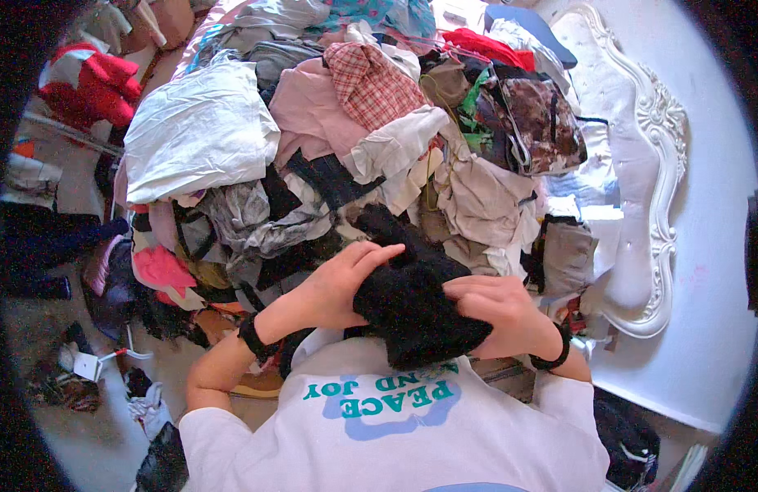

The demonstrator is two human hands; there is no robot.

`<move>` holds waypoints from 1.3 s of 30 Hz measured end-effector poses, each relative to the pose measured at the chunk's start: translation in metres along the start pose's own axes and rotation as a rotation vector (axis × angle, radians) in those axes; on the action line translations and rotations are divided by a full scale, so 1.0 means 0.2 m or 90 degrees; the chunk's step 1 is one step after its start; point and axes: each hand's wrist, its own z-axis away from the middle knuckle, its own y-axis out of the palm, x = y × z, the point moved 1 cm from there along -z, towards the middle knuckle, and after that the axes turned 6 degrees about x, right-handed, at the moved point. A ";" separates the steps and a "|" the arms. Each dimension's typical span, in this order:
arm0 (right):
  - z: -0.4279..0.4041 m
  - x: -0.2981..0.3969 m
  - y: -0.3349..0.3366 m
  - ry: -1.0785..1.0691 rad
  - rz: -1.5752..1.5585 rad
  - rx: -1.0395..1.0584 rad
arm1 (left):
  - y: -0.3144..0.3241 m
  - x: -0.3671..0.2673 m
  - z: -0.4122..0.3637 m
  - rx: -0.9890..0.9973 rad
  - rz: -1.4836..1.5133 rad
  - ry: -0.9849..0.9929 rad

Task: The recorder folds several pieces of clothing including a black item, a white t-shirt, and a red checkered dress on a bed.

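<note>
A black cloth garment [416, 307] is bunched up in front of my chest, with folds that hide what kind it is. My left hand [345, 283] grips its left side, the index finger stretched along the fabric. On the opposite side, my right hand [499, 310] holds the edge with curled fingers. Just beyond lies a big heap of clothes, where a crumpled beige garment [483, 203], a grey garment [250, 212] and a folded white cloth [200, 129] are nearest. A red plaid cloth [376, 86] and a pink garment [308, 107] rest higher on the heap.
A white tufted headboard with a carved frame [656, 203] stands along the right by a pale wall [717, 258]. Red clothing [90, 83] sits at the far left near a metal rail [71, 129]. A white hanger [130, 350] and scattered clothes [148, 403] lie lower left.
</note>
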 end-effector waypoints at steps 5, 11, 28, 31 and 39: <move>-0.02 0.05 0.08 0.011 -0.021 -0.047 | -0.05 -0.11 -0.05 0.061 -0.109 0.070; 0.06 0.02 0.09 0.013 -0.335 0.041 | 0.05 -0.08 0.04 0.132 0.093 0.173; 0.38 -0.45 0.85 0.155 -0.706 -0.070 | 0.21 0.22 0.04 -0.191 0.224 -0.367; 0.37 -0.48 0.88 0.163 -0.624 -0.128 | 0.25 0.32 -0.08 -0.104 0.294 -0.391; 0.42 -0.71 0.90 0.343 -0.831 -0.255 | 0.21 0.37 -0.07 -0.197 0.293 -0.337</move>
